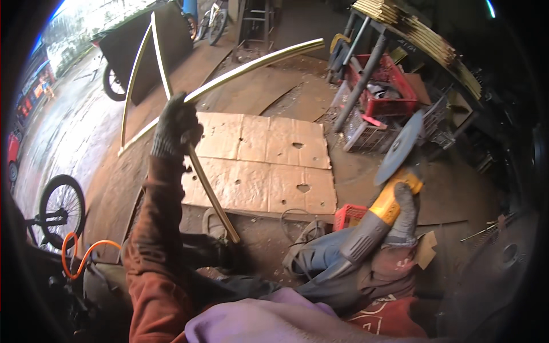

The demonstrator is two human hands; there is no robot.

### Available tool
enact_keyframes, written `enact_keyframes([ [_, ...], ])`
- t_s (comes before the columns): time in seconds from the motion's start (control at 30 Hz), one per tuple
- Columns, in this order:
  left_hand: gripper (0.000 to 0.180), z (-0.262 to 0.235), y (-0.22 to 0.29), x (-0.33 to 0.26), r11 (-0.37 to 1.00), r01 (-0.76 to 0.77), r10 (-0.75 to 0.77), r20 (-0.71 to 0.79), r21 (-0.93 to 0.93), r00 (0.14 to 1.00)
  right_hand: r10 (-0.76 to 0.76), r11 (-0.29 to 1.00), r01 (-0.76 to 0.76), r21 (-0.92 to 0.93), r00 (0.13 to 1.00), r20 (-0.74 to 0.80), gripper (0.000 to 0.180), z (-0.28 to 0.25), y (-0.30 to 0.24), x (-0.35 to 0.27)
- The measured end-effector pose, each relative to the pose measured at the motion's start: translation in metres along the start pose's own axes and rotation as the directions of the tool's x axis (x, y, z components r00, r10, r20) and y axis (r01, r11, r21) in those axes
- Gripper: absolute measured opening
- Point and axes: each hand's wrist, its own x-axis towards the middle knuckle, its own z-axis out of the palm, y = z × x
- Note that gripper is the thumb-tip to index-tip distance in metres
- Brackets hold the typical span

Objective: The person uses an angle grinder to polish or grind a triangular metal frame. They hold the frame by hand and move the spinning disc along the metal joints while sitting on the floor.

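Observation:
My left hand (174,127), in a dark knit glove, is raised and grips a frame of thin brass-coloured metal strips (166,86) where its bars meet. One bar runs down toward my feet, another curves up to the right, and two more rise toward the upper left. My right hand (405,214), also gloved, holds a yellow and grey angle grinder (372,223) by its body. Its grey disc (399,147) points up and away from the frame, well to the right of it.
A flat sheet of brown cardboard (269,166) with holes lies on the dirt floor ahead. Red crates (389,86) and metal stock stand at the back right. A small red crate (349,216) sits by my knee. A bicycle wheel (60,208) and orange hose (80,254) are at left.

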Motion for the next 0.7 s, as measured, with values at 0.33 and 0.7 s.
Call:
enact_keyframes([
  [0.33, 0.021, -0.036, -0.073, -0.053, 1.000, -0.017, 0.026, -0.396, 0.025, 0.918, 0.313, 0.927, -0.320, 0.193, 0.947, 0.070, 0.053, 0.013, 0.001, -0.005],
  [0.7, 0.023, -0.019, -0.113, -0.037, 0.982, 0.119, -0.166, -0.378, -0.146, 0.911, 0.324, 0.930, -0.326, 0.167, 0.945, 0.042, 0.059, 0.018, -0.011, -0.008],
])
